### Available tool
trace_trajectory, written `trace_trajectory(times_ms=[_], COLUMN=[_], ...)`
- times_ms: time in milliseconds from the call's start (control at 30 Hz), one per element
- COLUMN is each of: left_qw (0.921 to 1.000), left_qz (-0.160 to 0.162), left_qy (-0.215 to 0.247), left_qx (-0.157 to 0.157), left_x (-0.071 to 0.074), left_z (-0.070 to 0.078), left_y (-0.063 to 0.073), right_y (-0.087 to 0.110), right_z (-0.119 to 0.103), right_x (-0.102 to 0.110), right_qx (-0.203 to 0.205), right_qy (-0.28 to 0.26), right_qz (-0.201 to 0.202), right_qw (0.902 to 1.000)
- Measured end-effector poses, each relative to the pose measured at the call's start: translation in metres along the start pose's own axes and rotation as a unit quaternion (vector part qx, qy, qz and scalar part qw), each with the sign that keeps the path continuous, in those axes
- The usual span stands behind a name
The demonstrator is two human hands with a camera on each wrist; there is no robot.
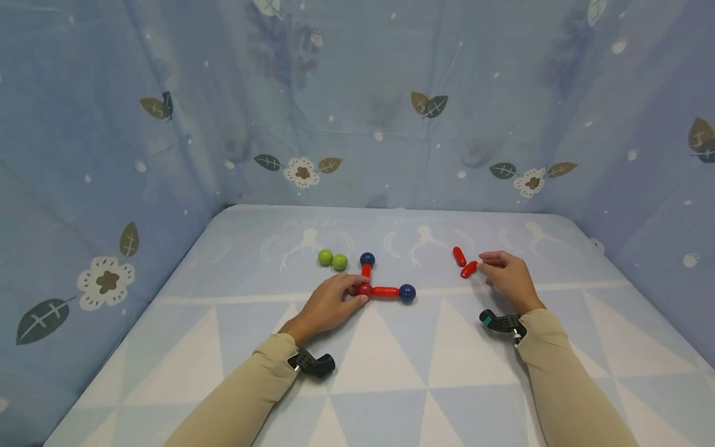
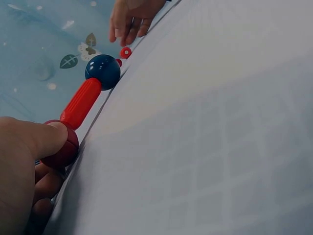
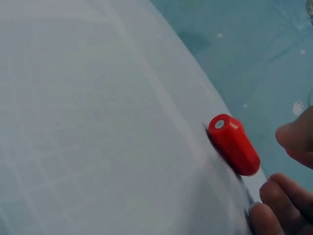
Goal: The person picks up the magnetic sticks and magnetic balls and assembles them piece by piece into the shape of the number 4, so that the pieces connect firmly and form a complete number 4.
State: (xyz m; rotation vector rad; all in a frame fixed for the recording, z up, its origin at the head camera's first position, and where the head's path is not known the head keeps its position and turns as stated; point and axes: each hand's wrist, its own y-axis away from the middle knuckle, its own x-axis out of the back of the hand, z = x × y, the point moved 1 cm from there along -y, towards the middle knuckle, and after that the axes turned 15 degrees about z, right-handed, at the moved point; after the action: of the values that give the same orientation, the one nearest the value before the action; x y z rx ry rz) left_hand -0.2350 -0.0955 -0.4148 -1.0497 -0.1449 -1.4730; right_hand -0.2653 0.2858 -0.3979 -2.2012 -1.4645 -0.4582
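My left hand (image 1: 329, 304) pinches a dark red ball (image 1: 365, 290) between thumb and fingers. Two red rods join that ball: one rod (image 1: 385, 292) leads right to a blue ball (image 1: 408, 293), the other (image 1: 366, 270) leads back to a second blue ball (image 1: 367, 259). In the left wrist view the thumb lies over the red ball (image 2: 66, 149). My right hand (image 1: 507, 278) is beside a loose red rod (image 1: 468, 269), fingers slightly bent. The right wrist view shows a gap between its fingers and the rod (image 3: 234, 145). Another loose red rod (image 1: 459, 256) lies just behind.
Two green balls (image 1: 332, 259) sit side by side behind my left hand. A patterned cloth (image 1: 391, 360) covers the table, and a blue curtain (image 1: 357, 124) surrounds its back and sides.
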Motion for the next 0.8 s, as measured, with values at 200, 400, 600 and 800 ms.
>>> trace_trajectory(times_ms=[200, 400, 600, 800], left_qw=[1.0, 1.0, 1.0, 1.0], left_qz=[0.0, -0.001, -0.002, 0.0], left_qy=[-0.002, -0.003, 0.002, 0.002], left_qx=[0.001, 0.0, 0.003, 0.003], left_x=[-0.001, -0.001, 0.0, 0.0], left_z=[-0.001, 0.0, 0.001, 0.001], left_y=[0.0, 0.0, 0.001, 0.001], right_y=[0.0, 0.001, -0.001, -0.001], right_z=[0.001, 0.002, 0.003, 0.002], right_x=[-0.006, -0.008, -0.01, -0.013], right_qx=[-0.002, 0.0, 0.013, 0.034], right_qy=[0.04, 0.041, 0.057, 0.082], right_qz=[-0.017, -0.027, -0.031, -0.03], right_qw=[0.999, 0.9988, 0.9978, 0.9956])
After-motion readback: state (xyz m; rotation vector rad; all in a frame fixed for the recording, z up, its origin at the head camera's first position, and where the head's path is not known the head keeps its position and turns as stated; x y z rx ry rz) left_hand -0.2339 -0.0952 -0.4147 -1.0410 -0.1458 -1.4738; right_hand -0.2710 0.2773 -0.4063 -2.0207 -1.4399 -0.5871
